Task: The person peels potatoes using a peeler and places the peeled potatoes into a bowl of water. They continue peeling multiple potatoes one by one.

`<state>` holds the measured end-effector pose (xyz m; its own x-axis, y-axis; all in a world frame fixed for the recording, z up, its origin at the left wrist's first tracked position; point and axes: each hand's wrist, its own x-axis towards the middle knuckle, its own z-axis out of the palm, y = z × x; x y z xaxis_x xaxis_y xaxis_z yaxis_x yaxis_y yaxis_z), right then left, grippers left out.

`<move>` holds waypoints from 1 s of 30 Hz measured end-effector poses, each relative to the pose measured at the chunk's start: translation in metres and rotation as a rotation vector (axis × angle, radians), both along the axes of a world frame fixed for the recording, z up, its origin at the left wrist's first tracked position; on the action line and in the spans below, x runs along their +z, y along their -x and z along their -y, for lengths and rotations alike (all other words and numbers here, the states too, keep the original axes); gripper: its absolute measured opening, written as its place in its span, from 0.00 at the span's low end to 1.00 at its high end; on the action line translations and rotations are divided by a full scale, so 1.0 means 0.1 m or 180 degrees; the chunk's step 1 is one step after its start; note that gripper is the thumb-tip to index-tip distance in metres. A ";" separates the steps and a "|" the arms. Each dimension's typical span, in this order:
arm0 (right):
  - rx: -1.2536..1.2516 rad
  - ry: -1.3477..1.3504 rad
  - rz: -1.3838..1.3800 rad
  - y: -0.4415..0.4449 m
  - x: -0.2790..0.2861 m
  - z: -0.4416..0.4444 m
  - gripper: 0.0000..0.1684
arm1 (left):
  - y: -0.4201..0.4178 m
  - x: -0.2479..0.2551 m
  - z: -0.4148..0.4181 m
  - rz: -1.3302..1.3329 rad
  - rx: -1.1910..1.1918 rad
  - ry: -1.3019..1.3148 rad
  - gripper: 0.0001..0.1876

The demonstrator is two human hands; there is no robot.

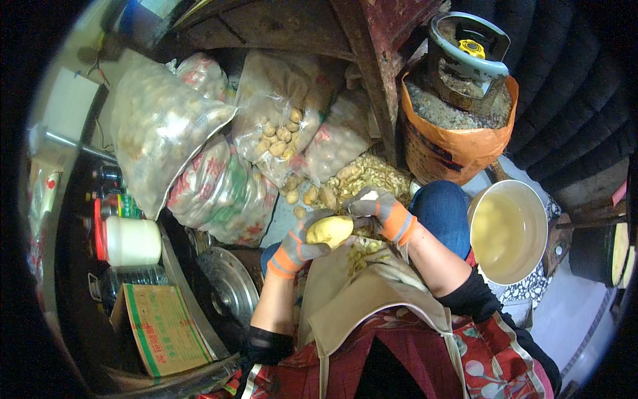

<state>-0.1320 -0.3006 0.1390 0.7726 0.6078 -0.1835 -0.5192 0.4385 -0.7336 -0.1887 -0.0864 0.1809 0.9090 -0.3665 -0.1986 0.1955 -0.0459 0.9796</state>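
My left hand (299,244), in a grey and orange work glove, grips a peeled yellow potato (330,231) over my lap. Close to the potato's right side, my right hand (383,213), gloved alike, is closed around a small white-handled tool (370,195); its working end is hidden by the fingers. Scraps of peel lie on the beige apron (344,289) below both hands. Beyond them a heap of potato peelings (384,174) covers the floor, with several unpeeled potatoes (326,197) at its left edge.
Plastic sacks of potatoes (164,124) crowd the far left, one open sack (279,90) showing potatoes. A gas cylinder (468,85) stands in an orange bag (453,154). At right is a pail (541,219) of cloudy water and pale yellow lumps. Left are a cardboard box (167,329) and jar (133,241).
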 end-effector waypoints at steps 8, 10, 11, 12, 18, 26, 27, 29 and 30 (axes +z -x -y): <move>0.0451 0.0049 0.1812 -0.03 -0.54 -0.03 0.17 | -0.03 0.41 0.12 0.0664 -0.0615 -0.1340 0.34; 0.0571 -0.0142 0.1257 0.00 -0.39 0.00 0.15 | -0.01 0.41 0.05 0.0422 -0.0650 -0.1060 0.34; 0.0602 -0.0234 0.0964 0.02 -0.32 0.01 0.14 | -0.01 0.36 0.01 0.0304 -0.0606 -0.0764 0.34; 0.0593 -0.0397 0.0281 0.02 -0.34 0.00 0.12 | -0.02 0.33 -0.01 0.0204 -0.0578 -0.0458 0.33; 0.0201 -0.0925 -0.0977 0.02 -0.19 -0.03 0.11 | 0.00 0.23 0.09 -0.0109 0.0463 -0.0241 0.33; 0.0066 0.0142 -0.0350 0.01 -0.32 -0.17 0.16 | -0.05 -0.43 -0.12 0.0167 0.0786 0.0066 0.27; -0.0128 0.0205 -0.0141 0.03 -0.34 -0.15 0.16 | -0.05 -0.41 -0.07 -0.0123 0.0902 0.0548 0.27; -0.0350 0.0347 0.0255 0.08 -0.34 -0.13 0.17 | -0.03 -0.35 0.06 -0.0703 0.1121 0.1510 0.28; -0.0368 0.0397 0.0448 0.09 -0.30 -0.15 0.18 | -0.04 -0.50 -0.05 -0.0569 0.0983 0.1307 0.31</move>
<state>-0.1410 -0.2854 0.1093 0.8592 0.4930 -0.1371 -0.3593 0.3904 -0.8477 -0.1842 -0.0812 0.1306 0.9518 -0.1677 -0.2568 0.3046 0.4196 0.8551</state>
